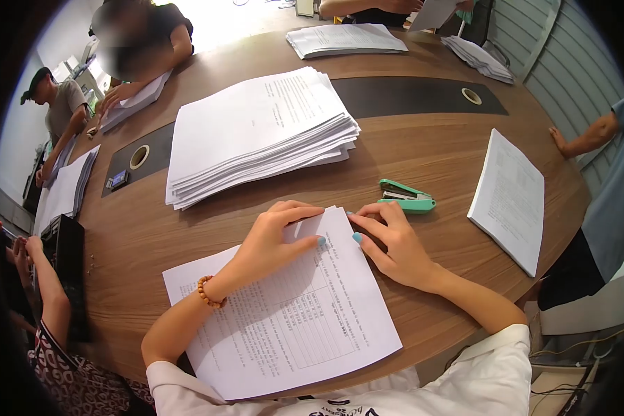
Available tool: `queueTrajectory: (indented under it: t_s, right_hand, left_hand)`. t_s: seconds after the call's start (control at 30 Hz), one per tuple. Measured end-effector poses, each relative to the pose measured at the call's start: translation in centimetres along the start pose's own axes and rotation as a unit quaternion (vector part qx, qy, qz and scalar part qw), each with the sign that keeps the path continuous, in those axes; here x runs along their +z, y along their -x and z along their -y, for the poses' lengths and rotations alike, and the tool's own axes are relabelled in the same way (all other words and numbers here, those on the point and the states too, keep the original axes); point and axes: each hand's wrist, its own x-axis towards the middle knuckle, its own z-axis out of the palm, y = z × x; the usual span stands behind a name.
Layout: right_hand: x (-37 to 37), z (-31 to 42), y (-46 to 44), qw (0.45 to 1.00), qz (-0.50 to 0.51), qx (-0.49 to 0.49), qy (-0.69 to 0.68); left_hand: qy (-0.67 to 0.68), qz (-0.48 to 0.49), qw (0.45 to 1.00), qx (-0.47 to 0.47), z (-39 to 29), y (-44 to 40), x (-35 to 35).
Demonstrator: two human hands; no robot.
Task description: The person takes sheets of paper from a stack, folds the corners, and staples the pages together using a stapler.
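Note:
A few printed sheets of paper point(305, 305) lie at a slant on the table in front of me, with text and a ruled table on the top page. My left hand point(281, 232) is closed on their upper left edge, thumb on top; its fingertips are partly hidden. Against the upper right corner, my right hand point(395, 246) has its bent fingers and thumb at the paper's edge. A green stapler point(408, 197) rests on the wood just beyond my right hand, touching neither hand nor paper.
A tall paper stack point(256, 132) stands beyond my hands on the wooden table point(437, 270). Another stack point(512, 197) lies to the right, near a person's hand point(565, 143). Several people sit around the table with more papers point(347, 40). A black case point(69, 256) is at the left edge.

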Motion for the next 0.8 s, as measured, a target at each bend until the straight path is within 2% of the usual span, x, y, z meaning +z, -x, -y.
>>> queueTrajectory:
  t_s: [0.17, 0.23, 0.43, 0.8]
  right_hand:
    - [0.3, -0.44, -0.03, 0.999, -0.001, -0.034, -0.004]
    - [0.38, -0.55, -0.06, 0.999, 0.001, -0.039, -0.009]
    - [0.18, -0.36, -0.01, 0.998, 0.009, -0.054, 0.006]
    - [0.52, -0.49, -0.04, 0.995, 0.025, -0.077, 0.05]
  left_hand:
    - [0.011, 0.032, 0.999, -0.021, 0.12, -0.35, -0.43]
    - [-0.007, 0.018, 1.0, 0.016, 0.39, -0.26, -0.32]
    - [-0.009, 0.031, 0.999, -0.02, -0.25, -0.16, -0.41]
    - [-0.01, 0.022, 1.0, -0.001, 0.22, -0.11, -0.28]
